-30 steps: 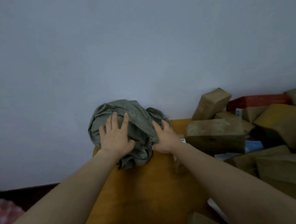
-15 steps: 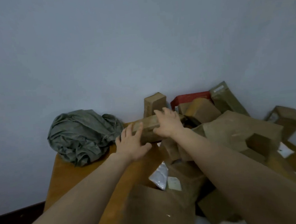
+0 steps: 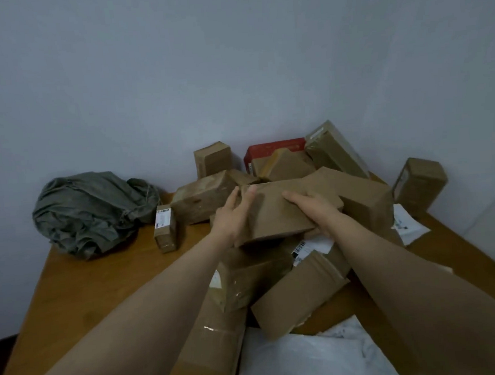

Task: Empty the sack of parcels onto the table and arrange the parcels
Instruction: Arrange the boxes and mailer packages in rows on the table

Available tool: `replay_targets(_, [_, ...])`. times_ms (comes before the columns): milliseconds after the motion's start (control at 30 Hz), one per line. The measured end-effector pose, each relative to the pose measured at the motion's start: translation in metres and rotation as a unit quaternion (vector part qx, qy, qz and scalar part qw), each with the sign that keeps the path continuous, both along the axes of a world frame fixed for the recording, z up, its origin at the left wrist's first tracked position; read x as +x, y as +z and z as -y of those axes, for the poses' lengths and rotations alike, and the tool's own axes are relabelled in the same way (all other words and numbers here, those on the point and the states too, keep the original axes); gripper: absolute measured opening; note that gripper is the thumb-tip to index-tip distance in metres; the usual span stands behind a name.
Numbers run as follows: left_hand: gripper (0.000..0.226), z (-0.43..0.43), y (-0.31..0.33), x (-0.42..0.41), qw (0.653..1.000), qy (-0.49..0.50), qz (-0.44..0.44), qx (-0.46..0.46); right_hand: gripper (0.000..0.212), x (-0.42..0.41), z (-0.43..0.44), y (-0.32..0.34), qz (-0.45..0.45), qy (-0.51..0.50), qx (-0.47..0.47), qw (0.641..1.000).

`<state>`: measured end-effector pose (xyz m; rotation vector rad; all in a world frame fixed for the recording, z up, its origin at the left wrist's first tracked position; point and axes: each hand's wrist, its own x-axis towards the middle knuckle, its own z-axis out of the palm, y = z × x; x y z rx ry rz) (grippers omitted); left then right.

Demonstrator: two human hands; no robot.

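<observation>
From the head camera I see my left hand clasping the near-left end of a brown cardboard parcel, thumb on top and fingers running up its end face. My right hand wraps over the right end, with its fingers hidden behind the far side. The parcel is a flat, matte oblong held tilted above the heap.

Well left of the grip, the sack lies crumpled in soft grey-green folds on the smooth orange wooden table. Between sack and grip stands a small labelled box. Just left of my left hand is a taped parcel, glossy and creased. Beyond the grip a red box leans against the wall. Below it, near me, lies a wrinkled white plastic mailer.
</observation>
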<state>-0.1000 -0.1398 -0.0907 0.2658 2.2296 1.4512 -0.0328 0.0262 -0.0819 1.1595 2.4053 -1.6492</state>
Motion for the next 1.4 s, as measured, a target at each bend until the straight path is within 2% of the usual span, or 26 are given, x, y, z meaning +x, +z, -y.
replay_targets(100, [0.083, 0.012, -0.004, 0.001, 0.996, 0.081, 0.012, 0.04, 0.069, -0.003, 0.02, -0.015, -0.038, 0.032, -0.045, 0.998])
replay_targets(167, [0.078, 0.029, -0.008, -0.007, 0.992, 0.124, -0.02, 0.014, 0.071, -0.008, 0.036, -0.02, -0.042, 0.074, -0.057, 0.995])
replay_targets(267, [0.053, 0.056, -0.021, -0.022, 0.987, 0.149, -0.059, -0.021, 0.078, -0.014, 0.066, -0.026, -0.057, 0.146, -0.038, 0.987])
replay_targets(367, [0.045, 0.087, -0.031, -0.034, 0.977, 0.189, -0.079, -0.056, 0.082, -0.02, 0.099, -0.034, -0.026, 0.233, -0.036, 0.971])
replay_targets(433, [0.043, 0.107, -0.033, -0.04, 0.958, 0.219, -0.137, -0.127, 0.068, -0.024, 0.109, -0.034, -0.023, 0.267, 0.051, 0.962])
replay_targets(467, [0.042, 0.114, -0.032, -0.04, 0.948, 0.219, -0.166, -0.158, 0.058, -0.025, 0.106, -0.033, -0.043, 0.249, 0.136, 0.958])
replay_targets(533, [0.049, 0.122, -0.027, -0.039, 0.944, 0.177, -0.193, -0.203, 0.042, -0.024, 0.091, -0.029, -0.103, 0.141, 0.354, 0.919])
replay_targets(567, [0.06, 0.124, -0.025, -0.037, 0.941, 0.136, -0.203, -0.233, 0.039, -0.023, 0.08, -0.028, -0.117, 0.075, 0.43, 0.892])
replay_targets(600, [0.072, 0.123, -0.026, -0.035, 0.935, 0.088, -0.213, -0.271, 0.042, -0.022, 0.067, -0.029, -0.105, 0.018, 0.465, 0.879])
replay_targets(633, [0.082, 0.124, -0.029, -0.034, 0.925, 0.043, -0.22, -0.306, 0.049, -0.023, 0.054, -0.031, -0.065, -0.027, 0.461, 0.884])
replay_targets(667, [0.086, 0.126, -0.033, -0.034, 0.917, 0.008, -0.22, -0.333, 0.059, -0.023, 0.041, -0.034, -0.008, -0.059, 0.422, 0.905])
replay_targets(733, [0.078, 0.134, -0.046, -0.038, 0.907, -0.023, -0.203, -0.368, 0.076, -0.022, 0.023, -0.042, 0.105, -0.094, 0.296, 0.945])
replay_targets(767, [0.071, 0.14, -0.053, -0.041, 0.903, -0.024, -0.195, -0.381, 0.079, -0.022, 0.018, -0.046, 0.131, -0.09, 0.25, 0.955])
replay_targets(833, [0.063, 0.149, -0.064, -0.046, 0.894, -0.016, -0.179, -0.409, 0.071, -0.025, 0.023, -0.052, 0.117, -0.039, 0.243, 0.962])
replay_targets(900, [0.068, 0.153, -0.071, -0.052, 0.88, -0.006, -0.157, -0.448, 0.056, -0.035, 0.045, -0.055, 0.068, 0.002, 0.288, 0.955])
replay_targets(967, [0.076, 0.15, -0.073, -0.052, 0.867, 0.008, -0.153, -0.475, 0.043, -0.047, 0.078, -0.055, 0.011, 0.04, 0.289, 0.956])
replay_targets(1033, [0.075, 0.142, -0.072, -0.051, 0.871, 0.013, -0.198, -0.45, 0.035, -0.054, 0.105, -0.058, -0.045, 0.083, 0.267, 0.959])
replay_targets(1100, [0.071, 0.128, -0.071, -0.051, 0.896, -0.006, -0.235, -0.376, 0.033, -0.054, 0.111, -0.058, -0.087, 0.091, 0.302, 0.945])
replay_targets(1167, [0.074, 0.115, -0.072, -0.049, 0.921, -0.046, -0.223, -0.316, 0.038, -0.052, 0.1, -0.061, -0.067, 0.067, 0.329, 0.94])
replay_targets(1200, [0.077, 0.109, -0.075, -0.048, 0.932, -0.06, -0.205, -0.292, 0.042, -0.05, 0.093, -0.064, -0.039, 0.062, 0.302, 0.951])
replay_targets(1233, [0.082, 0.104, -0.08, -0.046, 0.947, -0.066, -0.18, -0.258, 0.046, -0.049, 0.088, -0.067, -0.017, 0.065, 0.235, 0.97])
replay_targets(1300, [0.089, 0.091, -0.087, -0.04, 0.979, -0.066, -0.123, -0.152, 0.045, -0.051, 0.086, -0.073, -0.021, 0.081, 0.098, 0.992])
replay_targets(1333, [0.087, 0.083, -0.088, -0.035, 0.986, -0.076, -0.108, -0.099, 0.041, -0.051, 0.086, -0.075, -0.029, 0.086, 0.085, 0.992])
replay_targets(1400, [0.069, 0.064, -0.083, -0.026, 0.984, -0.117, -0.128, -0.048, 0.032, -0.05, 0.074, -0.074, 0.008, 0.077, 0.183, 0.98])
